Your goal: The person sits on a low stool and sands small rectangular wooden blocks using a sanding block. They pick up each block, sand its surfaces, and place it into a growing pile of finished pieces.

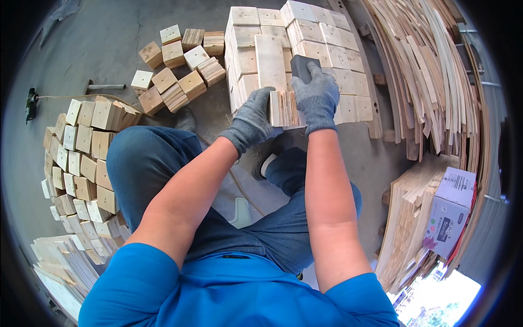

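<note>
Both my hands wear grey knit gloves. My left hand [252, 121] is closed on the left side of a layered wooden block [282, 108], whose end with the strip edges faces me. Some of its fingers are hidden. A dark grey block [305, 67], which looks like a sanding block, is in my right hand [318, 98], with the fingers bent over it. That hand is just right of the wooden block. Behind the block, a pale flat board [271, 62] leans on the neat stack of wooden blocks [327, 41].
Loose wooden blocks [174, 90] lie on the concrete floor at the far left. A piled heap of blocks [81, 147] stands beside my left knee. Long wood strips [419, 71] are stacked at the right, near a purple-grey carton [449, 212]. A thin hose [239, 188] crosses the floor.
</note>
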`<action>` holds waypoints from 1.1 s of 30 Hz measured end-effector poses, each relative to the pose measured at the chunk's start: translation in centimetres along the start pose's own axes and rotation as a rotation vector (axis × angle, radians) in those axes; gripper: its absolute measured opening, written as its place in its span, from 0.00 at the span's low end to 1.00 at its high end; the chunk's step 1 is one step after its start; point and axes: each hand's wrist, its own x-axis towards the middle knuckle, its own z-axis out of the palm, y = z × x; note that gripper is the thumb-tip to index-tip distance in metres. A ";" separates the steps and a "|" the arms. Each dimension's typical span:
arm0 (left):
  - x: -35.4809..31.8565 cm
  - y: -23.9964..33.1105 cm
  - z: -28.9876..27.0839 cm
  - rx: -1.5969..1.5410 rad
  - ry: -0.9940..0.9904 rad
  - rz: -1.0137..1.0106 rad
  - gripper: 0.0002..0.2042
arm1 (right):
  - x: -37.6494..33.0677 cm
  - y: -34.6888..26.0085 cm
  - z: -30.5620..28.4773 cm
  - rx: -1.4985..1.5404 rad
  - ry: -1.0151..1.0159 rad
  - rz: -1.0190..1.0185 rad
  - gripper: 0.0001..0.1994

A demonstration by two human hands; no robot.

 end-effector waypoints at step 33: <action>0.0 0.3 -1.0 0.014 0.014 0.024 0.44 | -16.1 0.2 -1.8 0.121 0.042 -0.120 0.36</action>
